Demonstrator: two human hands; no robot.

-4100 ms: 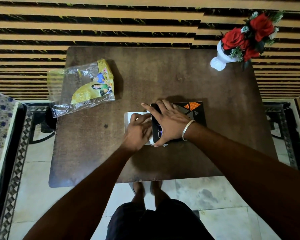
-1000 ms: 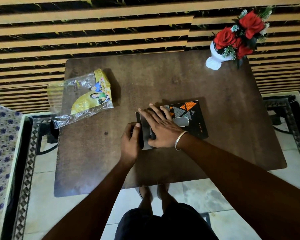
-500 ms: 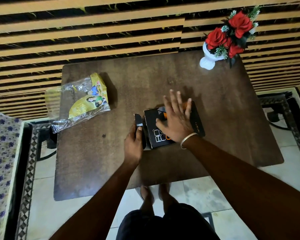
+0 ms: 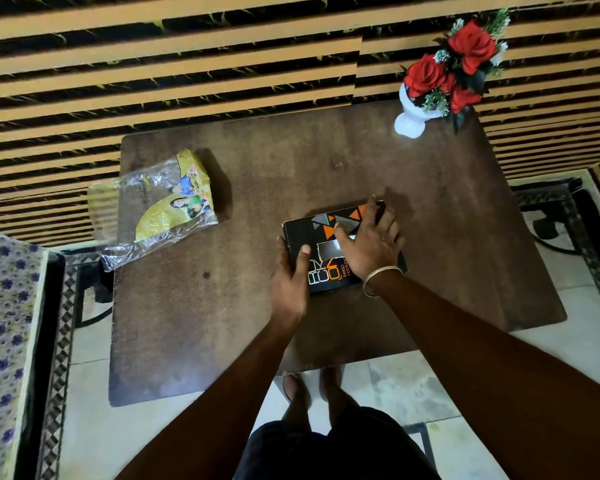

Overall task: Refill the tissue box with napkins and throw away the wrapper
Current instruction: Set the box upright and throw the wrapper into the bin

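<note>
A black tissue box with orange and grey triangles lies flat on the brown table, its top slot showing. My left hand grips the box's left end, thumb on top. My right hand lies over the box's right half, fingers curled round its far edge. No napkins show outside the box. The empty clear and yellow wrapper lies at the table's left edge, apart from both hands.
A white vase of red roses stands at the table's far right corner. A striped wall runs behind the table. A patterned cushion sits to the left. My feet stand on the tiled floor at the table's near edge.
The white napkins seen at the box's left end have gone from sight. The box end flap has shut, the box turned top up, and both hands now grip it.
</note>
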